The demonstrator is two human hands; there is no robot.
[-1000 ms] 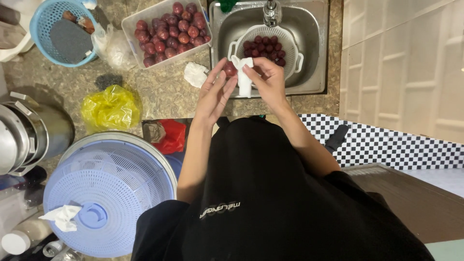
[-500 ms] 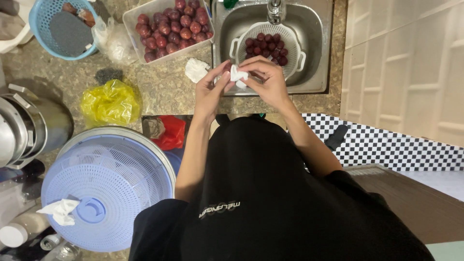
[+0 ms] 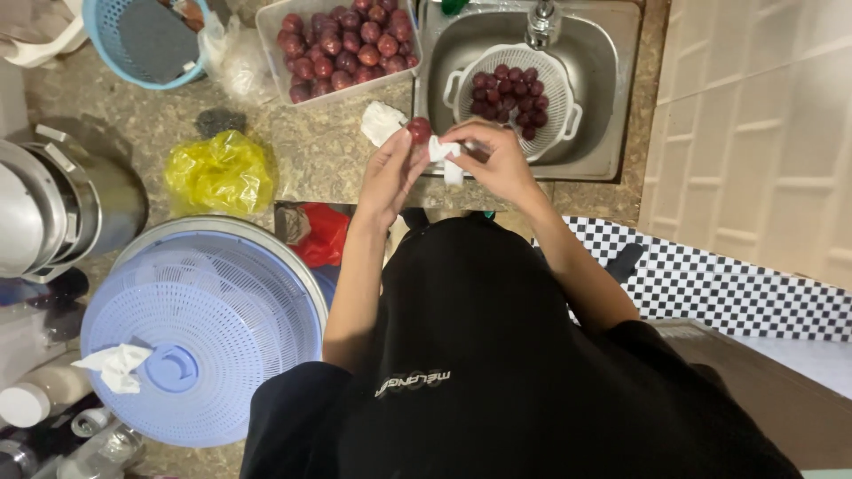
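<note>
My left hand (image 3: 390,173) holds a dark red round fruit (image 3: 419,129) at its fingertips, over the counter's edge by the sink. My right hand (image 3: 495,160) pinches a white paper tissue (image 3: 443,153) pressed against that fruit. A white colander (image 3: 515,89) with several of the same red fruits stands in the steel sink (image 3: 603,106) just beyond my right hand. A clear rectangular tray (image 3: 342,44) full of red fruits sits on the counter beyond my left hand. A crumpled white tissue (image 3: 382,121) lies on the counter next to the left fingertips.
A crumpled yellow plastic bag (image 3: 220,173) lies at left on the speckled counter. A pale blue salad spinner (image 3: 191,333) with a tissue on its lid stands lower left, a steel pot (image 3: 62,208) beside it. A blue basket (image 3: 146,40) sits top left. Tiled wall at right.
Both hands have drawn back from the sink toward me. The left hand now holds the fruit up at its fingertips while the right hand's tissue has shifted against it.
</note>
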